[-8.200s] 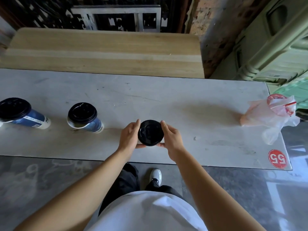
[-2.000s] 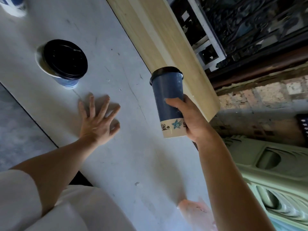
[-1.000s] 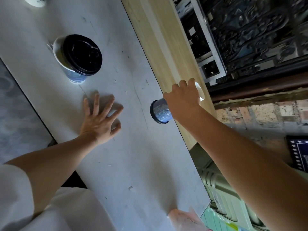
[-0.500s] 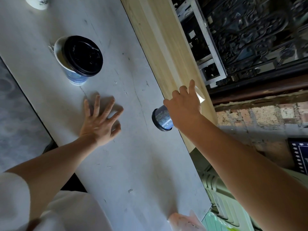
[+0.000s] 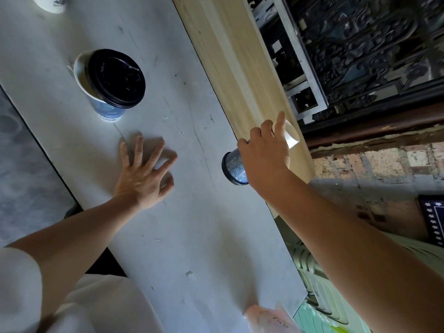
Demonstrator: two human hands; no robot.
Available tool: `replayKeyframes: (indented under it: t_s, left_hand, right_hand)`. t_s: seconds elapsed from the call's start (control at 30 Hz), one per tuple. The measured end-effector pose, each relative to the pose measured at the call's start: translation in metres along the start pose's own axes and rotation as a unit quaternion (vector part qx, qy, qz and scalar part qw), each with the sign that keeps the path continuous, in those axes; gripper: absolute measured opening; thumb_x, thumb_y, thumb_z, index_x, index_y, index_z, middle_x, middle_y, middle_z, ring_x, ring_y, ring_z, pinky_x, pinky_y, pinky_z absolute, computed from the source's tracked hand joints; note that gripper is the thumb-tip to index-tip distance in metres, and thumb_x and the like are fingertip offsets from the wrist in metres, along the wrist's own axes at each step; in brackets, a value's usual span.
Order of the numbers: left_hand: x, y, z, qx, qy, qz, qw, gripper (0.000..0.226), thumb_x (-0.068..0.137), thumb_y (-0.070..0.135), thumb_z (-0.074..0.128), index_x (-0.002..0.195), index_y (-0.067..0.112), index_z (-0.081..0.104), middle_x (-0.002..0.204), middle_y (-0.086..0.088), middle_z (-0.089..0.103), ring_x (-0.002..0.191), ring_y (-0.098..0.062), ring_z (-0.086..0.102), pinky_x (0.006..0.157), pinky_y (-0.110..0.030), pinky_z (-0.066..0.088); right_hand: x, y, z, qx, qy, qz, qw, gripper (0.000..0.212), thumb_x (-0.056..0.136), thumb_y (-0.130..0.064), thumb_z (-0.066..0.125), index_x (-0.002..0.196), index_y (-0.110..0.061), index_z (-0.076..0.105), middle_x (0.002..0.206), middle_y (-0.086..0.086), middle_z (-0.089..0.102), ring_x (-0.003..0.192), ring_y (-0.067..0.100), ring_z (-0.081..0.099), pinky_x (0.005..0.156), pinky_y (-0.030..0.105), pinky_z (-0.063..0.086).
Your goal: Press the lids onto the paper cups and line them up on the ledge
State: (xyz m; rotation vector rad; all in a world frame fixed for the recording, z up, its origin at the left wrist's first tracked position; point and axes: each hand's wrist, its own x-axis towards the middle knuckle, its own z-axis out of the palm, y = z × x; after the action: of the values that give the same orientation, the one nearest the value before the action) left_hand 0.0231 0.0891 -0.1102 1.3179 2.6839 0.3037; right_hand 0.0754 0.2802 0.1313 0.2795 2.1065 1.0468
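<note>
Grips a blue patterned paper cup (image 5: 236, 164) with the right hand (image 5: 264, 159), round black lid (image 5: 225, 167) on, pale base over the smooth blond wood ledge (image 5: 230, 56) (contact unclear). Rests the left hand (image 5: 141, 174) flat, fingers spread, on scuffed grey slab (image 5: 192, 236). Second cup (image 5: 108, 111): loose lid (image 5: 115, 79) askew, contents unseen.

One head-worn camera looked steeply down from close over the desk (image 5: 182, 236), rolled sideways (the wooden ledge (image 5: 228, 56) ran diagonally across its view).
</note>
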Motion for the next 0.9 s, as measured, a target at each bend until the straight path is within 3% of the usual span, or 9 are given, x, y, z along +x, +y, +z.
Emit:
replayKeyframes:
  t_s: [0.23, 0.47, 0.9]
  left_hand:
    - [0.0, -0.001, 0.002, 0.018, -0.003, 0.001, 1.0, 0.073, 0.088, 0.067, 0.036, 0.155, 0.039, 0.034, 0.17, -0.008, 0.015, 0.149, -0.057, -0.001, 0.115, -0.076, -0.007]
    - [0.001, -0.002, 0.009, 0.02, 0.017, 0.005, 1.0, 0.072, 0.087, 0.067, 0.036, 0.153, 0.039, 0.038, 0.169, -0.007, 0.02, 0.148, -0.051, -0.015, 0.115, -0.074, -0.012]
    - [0.001, -0.001, 0.003, 0.022, -0.014, 0.007, 1.0, 0.073, 0.088, 0.068, 0.034, 0.155, 0.039, 0.034, 0.169, -0.008, 0.018, 0.15, -0.055, -0.008, 0.114, -0.072, -0.016]
  right_hand:
    - [-0.002, -0.001, 0.004, 0.009, -0.016, -0.002, 1.0, 0.072, 0.079, -0.047, 0.07, 0.142, -0.024, 0.044, 0.141, 0.013, 0.046, 0.139, 0.043, 0.031, 0.114, 0.07, -0.003]
    - [-0.003, 0.001, 0.006, 0.013, -0.02, -0.002, 1.0, 0.071, 0.079, -0.047, 0.071, 0.141, -0.023, 0.045, 0.141, 0.012, 0.047, 0.138, 0.042, 0.032, 0.116, 0.069, -0.002]
    - [-0.004, -0.001, 0.002, 0.031, -0.022, -0.01, 0.999, 0.068, 0.081, -0.044, 0.069, 0.142, -0.024, 0.044, 0.141, 0.011, 0.047, 0.139, 0.042, 0.032, 0.117, 0.069, 0.001]
